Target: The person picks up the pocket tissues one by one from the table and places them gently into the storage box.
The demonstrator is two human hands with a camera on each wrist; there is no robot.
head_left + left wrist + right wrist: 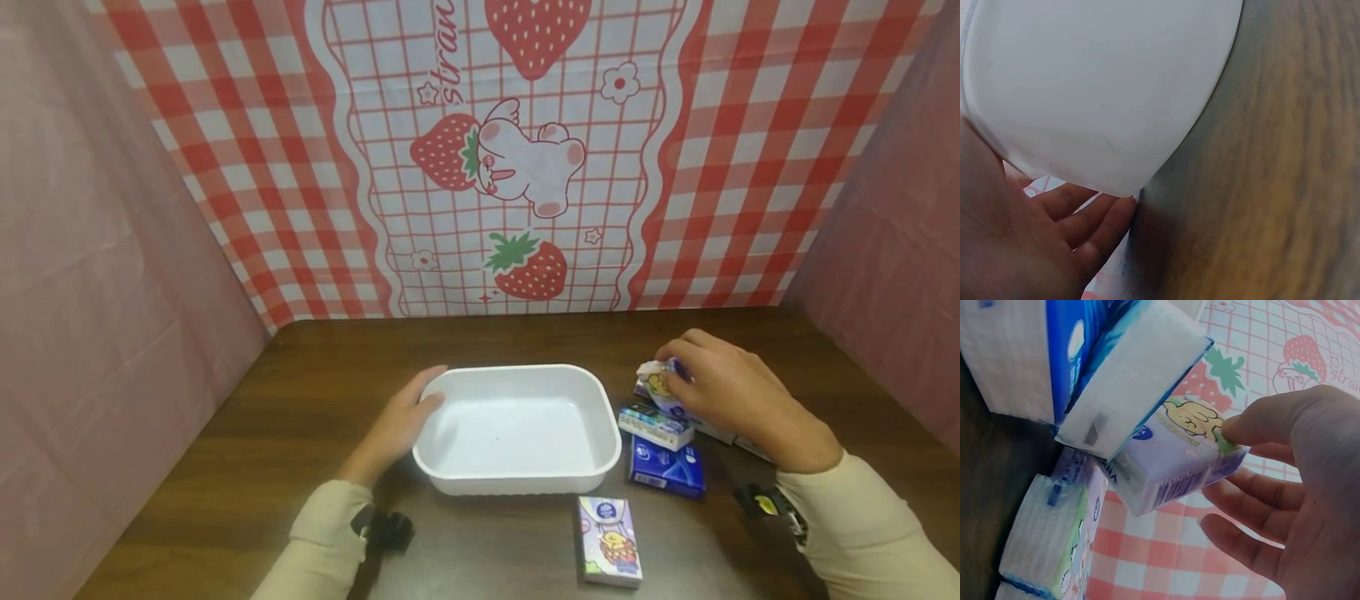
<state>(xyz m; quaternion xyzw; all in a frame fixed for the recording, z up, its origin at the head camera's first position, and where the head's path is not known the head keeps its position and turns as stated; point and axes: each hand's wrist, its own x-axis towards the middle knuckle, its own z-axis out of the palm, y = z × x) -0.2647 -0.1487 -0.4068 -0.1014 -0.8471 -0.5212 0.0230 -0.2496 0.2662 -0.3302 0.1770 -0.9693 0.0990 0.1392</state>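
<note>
My left hand [396,427] grips the left end of a white plastic basin [517,485], thumb over the rim and fingers along the outer wall. The left wrist view shows those fingertips [1124,209] against the outside of the basin [1104,94]. To the right of it, my right hand [731,392] pinches a purple tissue pack [1185,450] with a yellow cartoon on it, thumb on the printed face and fingers beneath. This pack is tilted over other packs. Close below it lie a white-sided pack [654,428] and a blue tissue pack [667,468].
A lilac tissue pack [611,542] with a cartoon print lies in front of the basin on the brown wooden table [247,500]. More packs [1041,537] sit under and beside my right hand. A red-checked strawberry cloth [525,250] hangs behind, with pink curtains [112,292] at both sides.
</note>
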